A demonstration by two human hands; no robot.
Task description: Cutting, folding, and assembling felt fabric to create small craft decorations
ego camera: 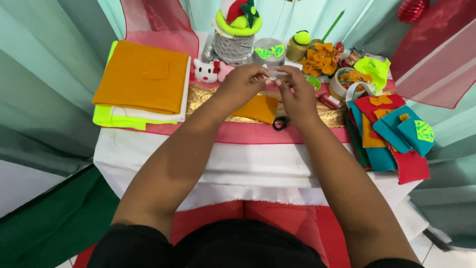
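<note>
Left hand [243,85] and right hand [297,92] raised together at upper centre of the frame, fingertips nearly meeting, pinching a small pale piece [274,76] between them; too small to tell what kind of piece. Both hands closed narrow around it, thumbs and forefingers pressed in. Held just above the surface [248,166], over a gold foil sheet [208,97] and an orange felt square [260,108] lying directly below. Black scissors [281,122] flat on the foil, just under the right wrist.

At upper left of the frame, a folded stack of orange felt [141,77] atop white and neon yellow layers. Just left of the left hand, a small white cat figure [205,70] with a red bow. Behind the hands at top centre, a silver glittery container [233,48] with green, white and red felt on top. At upper right, a heap of orange felt flowers [320,59] beside a roll of tape [347,82]. At right, a fanned pile of red, teal and orange felt pieces [391,134] reaching over the edge of the surface.
</note>
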